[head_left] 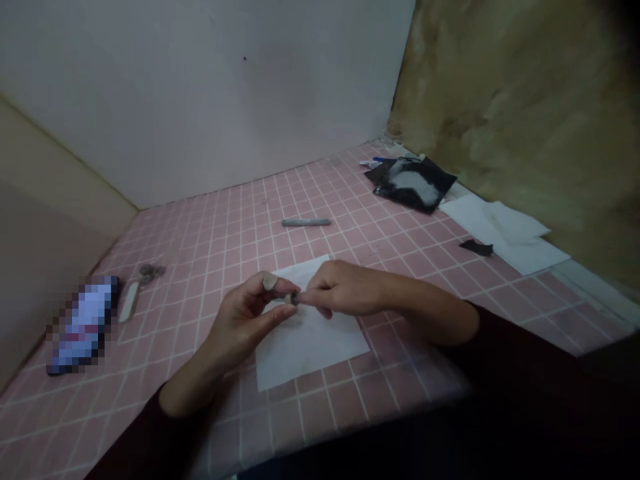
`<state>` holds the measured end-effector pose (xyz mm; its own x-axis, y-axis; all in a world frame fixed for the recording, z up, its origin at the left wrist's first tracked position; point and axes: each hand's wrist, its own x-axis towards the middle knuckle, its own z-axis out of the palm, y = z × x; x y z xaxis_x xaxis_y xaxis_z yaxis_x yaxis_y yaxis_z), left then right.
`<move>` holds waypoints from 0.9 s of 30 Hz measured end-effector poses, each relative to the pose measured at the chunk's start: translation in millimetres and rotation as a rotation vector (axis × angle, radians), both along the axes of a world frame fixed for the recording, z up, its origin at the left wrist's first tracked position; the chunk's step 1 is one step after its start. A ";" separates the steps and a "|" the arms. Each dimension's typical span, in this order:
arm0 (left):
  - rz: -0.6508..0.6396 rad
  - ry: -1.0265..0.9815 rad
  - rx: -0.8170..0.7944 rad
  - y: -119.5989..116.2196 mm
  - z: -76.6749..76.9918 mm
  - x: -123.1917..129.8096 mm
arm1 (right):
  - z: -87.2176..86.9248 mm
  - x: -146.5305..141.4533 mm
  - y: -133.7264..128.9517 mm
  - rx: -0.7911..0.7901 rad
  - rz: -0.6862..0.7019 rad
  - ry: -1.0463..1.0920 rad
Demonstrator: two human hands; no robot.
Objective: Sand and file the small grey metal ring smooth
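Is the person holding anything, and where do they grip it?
The left hand pinches a small brownish piece by its edges; exactly what it is cannot be told.

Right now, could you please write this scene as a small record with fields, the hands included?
left hand: left hand pinches small brownish piece, too small to identify
right hand: right hand, fingertips at the same piece
below hands: white paper sheet
beyond paper: slim grey bar
left side: blurred-out blue-and-black item, flat white strip
right side: black sheet with whitish patch, white papers, small black scrap
surface: pink tiles
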<state>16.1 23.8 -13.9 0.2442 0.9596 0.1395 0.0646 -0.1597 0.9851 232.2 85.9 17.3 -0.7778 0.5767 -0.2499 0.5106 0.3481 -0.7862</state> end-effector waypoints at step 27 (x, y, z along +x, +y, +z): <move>0.237 0.269 0.405 -2.6 -8.5 1.4 | -0.9 -0.9 -1.6 -0.129 -0.054 0.095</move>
